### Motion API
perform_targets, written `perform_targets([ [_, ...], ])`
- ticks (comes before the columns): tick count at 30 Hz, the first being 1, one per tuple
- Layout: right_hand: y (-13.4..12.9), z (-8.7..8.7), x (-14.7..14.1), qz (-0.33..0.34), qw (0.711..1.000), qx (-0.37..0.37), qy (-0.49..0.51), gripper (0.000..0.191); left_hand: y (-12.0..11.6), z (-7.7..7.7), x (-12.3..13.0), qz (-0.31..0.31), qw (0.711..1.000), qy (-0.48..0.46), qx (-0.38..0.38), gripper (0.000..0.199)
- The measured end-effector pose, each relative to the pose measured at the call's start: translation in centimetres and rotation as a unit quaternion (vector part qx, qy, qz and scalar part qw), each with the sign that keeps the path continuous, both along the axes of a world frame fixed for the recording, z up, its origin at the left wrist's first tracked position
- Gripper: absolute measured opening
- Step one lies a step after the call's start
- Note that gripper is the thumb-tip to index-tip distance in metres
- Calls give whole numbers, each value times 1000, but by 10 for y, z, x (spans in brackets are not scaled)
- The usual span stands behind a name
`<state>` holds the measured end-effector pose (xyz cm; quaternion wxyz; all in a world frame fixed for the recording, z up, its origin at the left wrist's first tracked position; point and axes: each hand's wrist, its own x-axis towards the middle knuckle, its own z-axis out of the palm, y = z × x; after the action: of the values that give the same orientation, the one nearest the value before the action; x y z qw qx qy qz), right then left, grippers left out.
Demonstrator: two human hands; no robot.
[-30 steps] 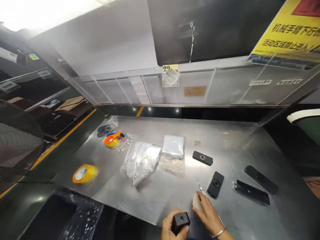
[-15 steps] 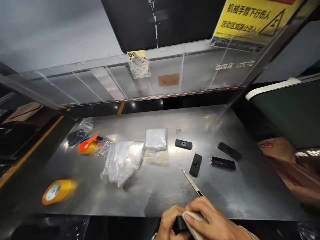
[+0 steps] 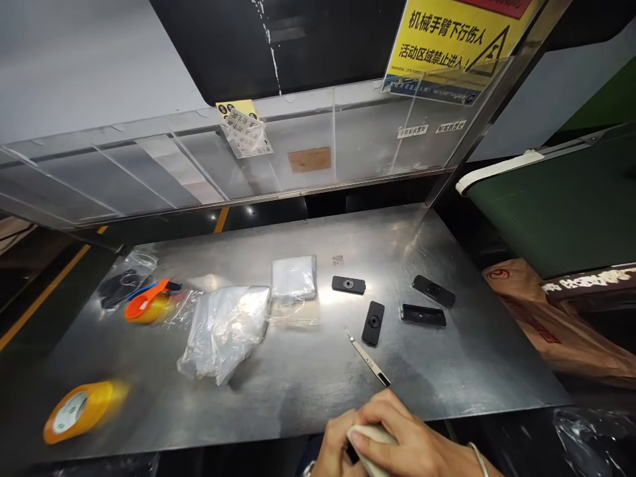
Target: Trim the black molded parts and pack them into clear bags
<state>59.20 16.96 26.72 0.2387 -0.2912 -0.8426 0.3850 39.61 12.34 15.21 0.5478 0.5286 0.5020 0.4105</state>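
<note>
At the bottom of the view my left hand [image 3: 334, 448] grips a small black block [image 3: 352, 452], which is mostly hidden by my fingers. My right hand [image 3: 400, 440] is shut on a white cloth pad [image 3: 370, 440] and presses it against that block. Just beyond my fingers, a metal craft knife [image 3: 368, 361] lies on the steel table [image 3: 283, 404]. Farther up lie several flat black plastic parts, including one with a round centre hole [image 3: 373, 322] and a hollow tray-like one [image 3: 423, 315].
A crumpled clear plastic bag [image 3: 223, 334], a white packet [image 3: 294, 278], an orange-handled tool [image 3: 146, 308] and a yellow tape roll [image 3: 77, 412] lie to the left. A transparent panel bearing a yellow warning sign [image 3: 447, 40] stands behind the table. A brown bag [image 3: 541, 318] lies beyond the right edge.
My hands have come together, bringing the white pad onto the black block. The view has swung, shifting the table and everything on it leftward.
</note>
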Motion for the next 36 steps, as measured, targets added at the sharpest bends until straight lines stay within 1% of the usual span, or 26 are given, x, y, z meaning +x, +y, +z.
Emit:
perform_targets([
  [1, -1, -1, 1, 7, 1000, -6, 3, 50, 0, 2, 2, 30, 1000, 7, 6, 34],
  [2, -1, -1, 3, 8, 1000, -15, 3, 51, 1, 4, 3, 27, 1000, 6, 10, 31],
  [3, -1, -2, 4, 2, 1000, -23, 0, 52, 2, 5, 4, -3, 1000, -3, 12, 28],
  [5, -1, 0, 7, -14, 1000, -28, -2, 51, 4, 5, 5, -90, 996, -25, -1, 27],
  [6, -1, 1, 8, -16, 1000, -21, 4, 50, 3, 3, 5, -102, 994, -23, -12, 27],
  [8, -1, 1, 11, -9, 1000, -9, 14, 48, 2, -4, 6, -23, 1000, 4, -19, 28],
  [9, -1, -2, 14, -5, 1000, -6, 17, 47, 2, -8, 6, 3, 1000, 14, -24, 30],
  [10, -2, -9, 18, -7, 1000, -10, 14, 47, 3, -11, 6, -6, 999, 14, -30, 32],
  [11, -3, -20, 23, -24, 1000, -14, -1, 47, 6, -12, 6, -50, 998, 8, -43, 36],
  [12, -5, -35, 30, -50, 998, -18, -17, 47, 11, -12, 5, -100, 993, -5, -55, 38],
  [13, -7, -54, 38, -94, 994, -18, -45, 47, 17, -9, 6, -130, 989, -23, -71, 38],
  [14, -9, -76, 46, -161, 983, -6, -92, 47, 24, -5, 7, -135, 985, -47, -95, 39],
  [15, -11, -101, 54, -206, 971, -8, -120, 45, 31, 0, 10, -123, 981, -79, -127, 41],
  [17, -13, -152, 66, -269, 949, -7, -165, 41, 43, 10, 18, -67, 968, -139, -199, 49],
  [19, -11, -196, 75, -317, 926, -2, -207, 37, 52, 16, 28, -7, 951, -172, -256, 64],
  [21, -6, -227, 83, -346, 906, 8, -244, 35, 56, 15, 37, 59, 940, -178, -286, 77],
  [23, 1, -246, 95, -368, 888, 23, -274, 36, 59, 9, 44, 127, 926, -183, -305, 84],
  [25, 13, -254, 114, -397, 865, 42, -303, 38, 59, -1, 49, 193, 908, -193, -317, 82],
  [26, 20, -256, 125, -414, 852, 51, -318, 38, 58, -7, 52, 227, 895, -200, -328, 81],
  [28, 36, -258, 148, -438, 828, 68, -344, 40, 56, -19, 58, 284, 861, -216, -362, 74],
  [29, 44, -258, 159, -440, 822, 75, -355, 42, 54, -25, 61, 305, 844, -224, -381, 68],
  [30, 52, -259, 168, -434, 820, 82, -364, 44, 51, -30, 64, 320, 829, -230, -398, 62],
  [32, 65, -262, 181, -410, 825, 91, -379, 46, 46, -39, 71, 332, 813, -235, -416, 53],
  [34, 74, -266, 189, -385, 830, 93, -393, 43, 40, -47, 76, 336, 809, -230, -425, 51],
  [36, 80, -267, 195, -375, 827, 91, -408, 40, 34, -54, 78, 335, 814, -217, -422, 54],
])
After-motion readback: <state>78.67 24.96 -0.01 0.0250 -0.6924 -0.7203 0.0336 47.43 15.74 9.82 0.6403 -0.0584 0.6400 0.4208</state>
